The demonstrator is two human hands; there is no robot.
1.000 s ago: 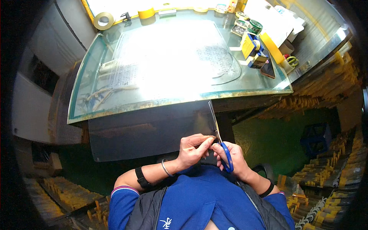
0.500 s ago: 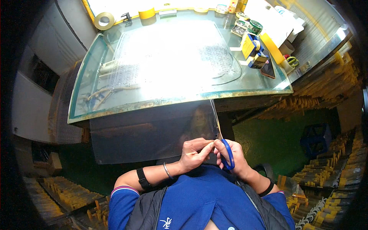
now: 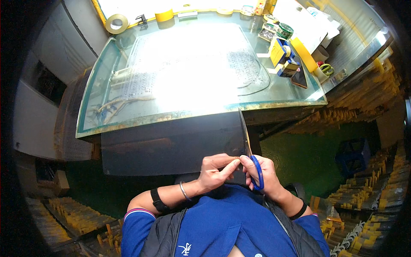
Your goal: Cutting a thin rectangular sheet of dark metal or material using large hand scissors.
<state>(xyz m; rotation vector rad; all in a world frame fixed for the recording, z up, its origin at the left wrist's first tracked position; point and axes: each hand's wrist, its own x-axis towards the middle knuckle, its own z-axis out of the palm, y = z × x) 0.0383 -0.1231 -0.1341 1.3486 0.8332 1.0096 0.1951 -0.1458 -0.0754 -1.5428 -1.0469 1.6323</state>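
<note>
A dark, see-through film sheet (image 3: pixel 167 147) hangs between my body and the front edge of the glass-topped light table (image 3: pixel 282 104). My left hand (image 3: pixel 214 172) pinches the sheet's near edge at its right end, thumb against fingers. Beside it, my right hand (image 3: pixel 267 174) grips blue-handled scissors (image 3: pixel 258 172). The long blades point away from me along the sheet's right edge, tips close to the table's front edge. My two thumbs nearly meet at the sheet, and whether they touch I cannot tell.
On the table's right stand a blue and yellow tape dispenser (image 3: pixel 283 55), a dark phone (image 3: pixel 299 79) and several tape rolls. A wide tape roll (image 3: pixel 116 24) sits at the back left. A blue stool-like object (image 3: pixel 353 154) is on the green floor, near racks with yellow tabs (image 3: pixel 364 188).
The scissors and my right hand have shifted slightly right. The sheet's lower left edge has risen a little. My left hand keeps its pinch in nearly the same place.
</note>
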